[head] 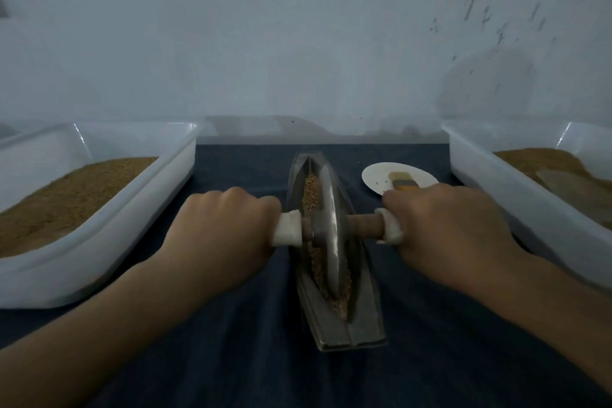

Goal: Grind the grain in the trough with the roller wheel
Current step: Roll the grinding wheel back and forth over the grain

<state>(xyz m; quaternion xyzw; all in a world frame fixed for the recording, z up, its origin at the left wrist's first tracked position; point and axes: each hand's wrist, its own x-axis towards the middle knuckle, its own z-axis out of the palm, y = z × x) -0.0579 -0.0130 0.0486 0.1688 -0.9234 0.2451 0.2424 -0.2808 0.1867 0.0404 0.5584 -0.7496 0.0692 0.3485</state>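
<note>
Nearest, a dark blue cloth (231,358) is spread over the table. On it, approx. in the centre, a long boat-shaped grey metal trough (344,325) is laid, pointing away from the person. Brown grain (311,195) is seen along its groove, on the near and the far side of the wheel.

A flat grey metal roller wheel (331,225) is stood on edge in the groove, about mid-length. A round wooden axle (364,223) is passed through its hub, w/ white wrapping (288,228) at both ends. The left hand (225,228) is closed in a full fist round the left end. The right hand (447,228) is closed the same way round the right end, knuckles up.

The wheel is judged heavy and stiff, w/ a thin edge that may tip sideways. It is therefore best held at both wrapped ends, w/ equal pressure. The metal trough may slide on the cloth. The grain is loose and can be pushed out over the low rims.

Further back, right of the trough, a round white plate (377,175) is placed, w/ a small flat brush (402,180) on it. A left white plastic tub (116,242) and a right white plastic tub (516,195) are set at the sides, each w/ brown granular material inside. Behind, a pale scuffed wall (298,43) is seen.
</note>
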